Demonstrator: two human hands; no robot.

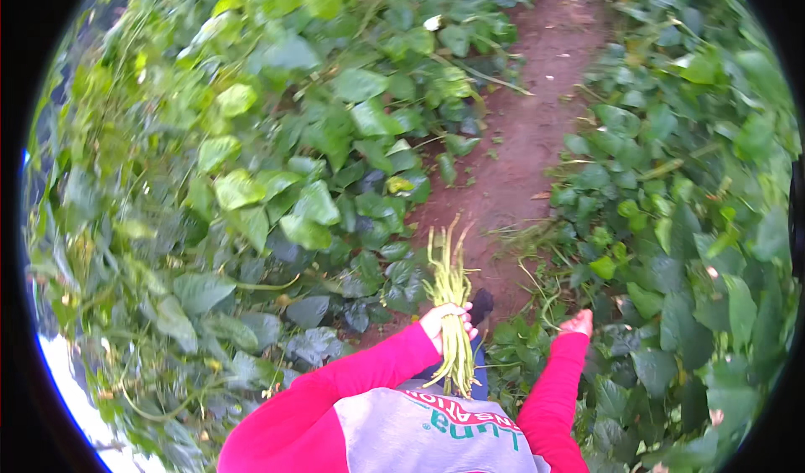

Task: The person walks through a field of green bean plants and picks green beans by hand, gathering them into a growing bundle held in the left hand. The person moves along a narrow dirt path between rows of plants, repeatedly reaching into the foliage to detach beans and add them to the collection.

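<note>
My left hand [442, 322] is closed round a bunch of long green beans [455, 347], roughly in front of my waist. The pale, slender pods stick out past the fist at both ends, their thin tips spreading over the path. Off to the right, my right hand [577, 322] hovers beside the low leaves of the right-hand plants. It is small and blurred, and its fingers are mostly hidden. A thin curved green stem [549, 301] passes close to it; whether the two touch I cannot tell.
A brown dirt path [537, 121] runs ahead between dense leafy vines [277, 137] on the left and more bean plants [671, 246] on the right. Cut grass [524, 236] lies along the path's right edge. My dark shoe [481, 304] shows on the path below.
</note>
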